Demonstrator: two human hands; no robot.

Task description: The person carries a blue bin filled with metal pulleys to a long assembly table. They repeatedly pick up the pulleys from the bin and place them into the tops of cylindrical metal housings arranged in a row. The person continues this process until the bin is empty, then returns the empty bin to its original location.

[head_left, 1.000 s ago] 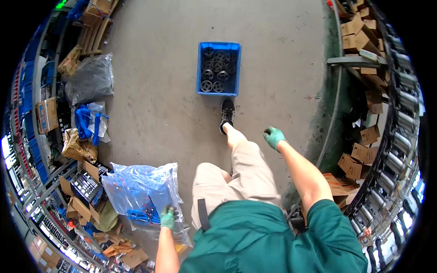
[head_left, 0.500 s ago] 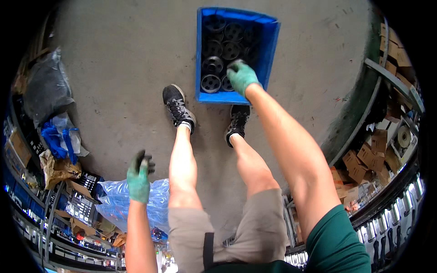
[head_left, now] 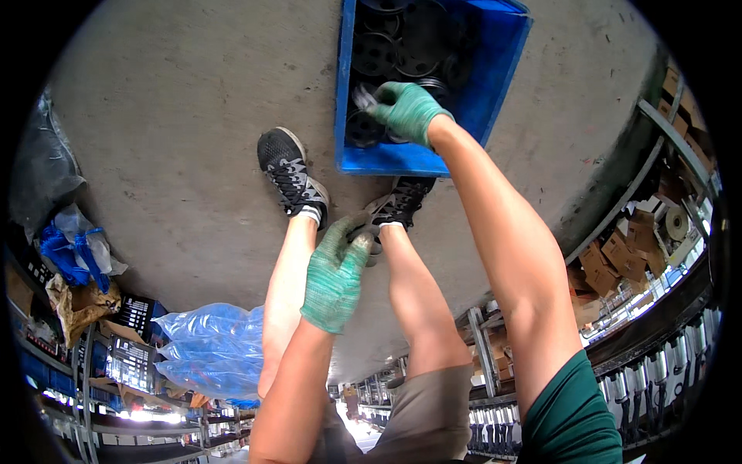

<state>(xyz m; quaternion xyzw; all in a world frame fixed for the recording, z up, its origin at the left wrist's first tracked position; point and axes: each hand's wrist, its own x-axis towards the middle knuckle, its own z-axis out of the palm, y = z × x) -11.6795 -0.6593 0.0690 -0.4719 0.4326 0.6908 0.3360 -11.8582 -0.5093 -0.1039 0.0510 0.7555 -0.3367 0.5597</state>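
Note:
A blue plastic crate (head_left: pixel 390 162) on the floor holds dark round metal wheels (head_left: pixel 376 52) with holes through their faces. My right hand (head_left: pixel 410 112), in a green glove with dark fingertips, reaches into it. Its fingers are closed on the edge of a shiny metal wheel (head_left: pixel 364 97), which looks tilted and slightly blurred. Nearer to me, my left hand (head_left: pixel 334 282), gloved alike, is above the floor between my legs. Its fingers curl round a dark grey metal wheel (head_left: pixel 373 249), mostly hidden by the glove.
My black sneakers (head_left: pixel 292 170) stand just short of the crate. To the left lie clear plastic bags (head_left: pixel 212 348), blue straps (head_left: pixel 66 255) and crumpled brown paper (head_left: pixel 73 305). Cardboard boxes (head_left: pixel 622 259) and a metal rack rail (head_left: pixel 676 143) line the right side.
My left hand has swung right and forward from beside my left leg, and now has a wheel in it. My right hand has lifted a wheel's edge within the crate. The view has shifted closer.

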